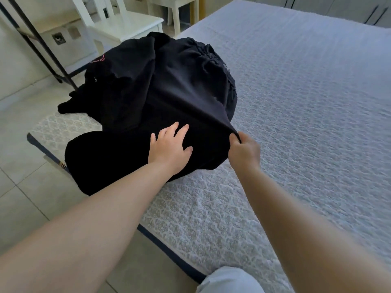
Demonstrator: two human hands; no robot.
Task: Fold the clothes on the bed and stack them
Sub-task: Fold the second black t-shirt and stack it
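A heap of black clothes (169, 81) lies near the left corner of the bed (306, 113). The topmost black garment (186, 98) is stretched from the heap toward me. My left hand (169, 146) lies flat on this garment with fingers spread. My right hand (243, 151) pinches the garment's right edge and lifts it slightly off the bed. Part of the black cloth (88, 161) hangs over the bed's left edge. A garment with pink print (99, 59) sits at the heap's far left.
The bed carries a pale patterned quilt (211, 208). A white chair (118, 24) and a white table (175, 9) stand past the bed's far corner. A dark metal frame (42, 45) stands on the tiled floor (25, 187) at left. My knee (228, 280) shows at the bottom.
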